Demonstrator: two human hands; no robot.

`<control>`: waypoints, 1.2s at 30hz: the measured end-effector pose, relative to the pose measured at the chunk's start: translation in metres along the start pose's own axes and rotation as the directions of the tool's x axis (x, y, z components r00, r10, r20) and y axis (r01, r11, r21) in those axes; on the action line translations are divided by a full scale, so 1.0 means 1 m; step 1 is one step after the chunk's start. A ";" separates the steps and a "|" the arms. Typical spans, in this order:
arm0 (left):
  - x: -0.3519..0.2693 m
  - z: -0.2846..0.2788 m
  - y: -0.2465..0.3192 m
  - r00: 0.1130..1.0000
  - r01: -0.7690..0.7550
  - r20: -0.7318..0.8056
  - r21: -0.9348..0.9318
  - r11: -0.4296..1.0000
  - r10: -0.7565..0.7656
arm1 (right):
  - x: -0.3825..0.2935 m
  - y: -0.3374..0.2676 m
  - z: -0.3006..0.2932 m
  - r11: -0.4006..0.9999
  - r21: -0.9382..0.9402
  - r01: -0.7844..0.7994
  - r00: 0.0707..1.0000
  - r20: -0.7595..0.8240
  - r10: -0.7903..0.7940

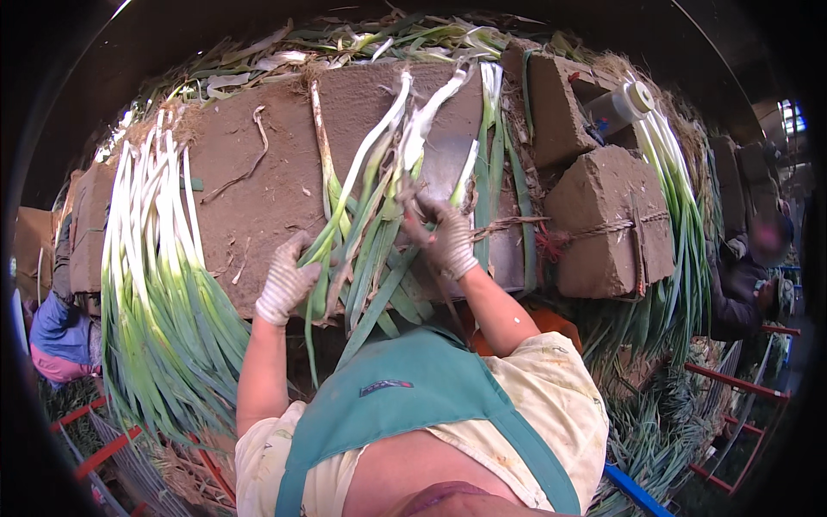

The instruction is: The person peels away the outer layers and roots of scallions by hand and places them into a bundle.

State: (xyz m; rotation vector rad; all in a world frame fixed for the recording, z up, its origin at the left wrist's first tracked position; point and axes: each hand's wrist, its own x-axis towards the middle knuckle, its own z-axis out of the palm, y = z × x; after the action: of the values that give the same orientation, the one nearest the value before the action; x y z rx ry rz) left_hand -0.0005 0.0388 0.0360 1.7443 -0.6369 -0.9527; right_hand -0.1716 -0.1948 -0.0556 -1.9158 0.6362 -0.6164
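Observation:
My left hand, in a soiled striped work glove, holds a long green onion by its green part, the white root end pointing away from me. My right hand, gloved too, is at a second, partly ragged green onion. Its fingertips are blurred, and whether they grip the leaves cannot be made out. Green leaves lie between my hands and hang over the near edge of the dirt-covered work surface. Just left of these onions lies another onion with a browned stalk.
A large bunch of white-stemmed onions lies at left, another at right. Rope binds a dirt-coated block, beside a clear container. Peeled leaves pile up beyond the surface. People are at both sides.

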 end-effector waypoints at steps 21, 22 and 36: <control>-0.285 -0.122 0.018 0.735 0.093 -0.608 -0.347 0.933 -0.300 | 0.217 0.027 -0.007 0.930 0.129 -0.344 0.926 -0.116 0.359; -0.287 -0.140 0.028 0.680 0.073 -0.685 -0.290 0.954 -0.261 | 0.196 0.043 -0.019 0.964 -0.119 -0.239 0.962 -0.160 0.219; -0.052 -0.031 -0.032 0.984 0.172 -0.175 0.880 0.443 -0.035 | 0.048 0.059 -0.026 0.702 -0.668 -0.246 0.968 -0.141 0.206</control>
State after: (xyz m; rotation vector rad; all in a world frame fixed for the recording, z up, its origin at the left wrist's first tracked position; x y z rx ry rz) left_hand -0.0039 0.1063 0.0279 2.8097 -1.0815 -0.5496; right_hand -0.1631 -0.2658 -0.0926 -2.4443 1.2519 -0.2803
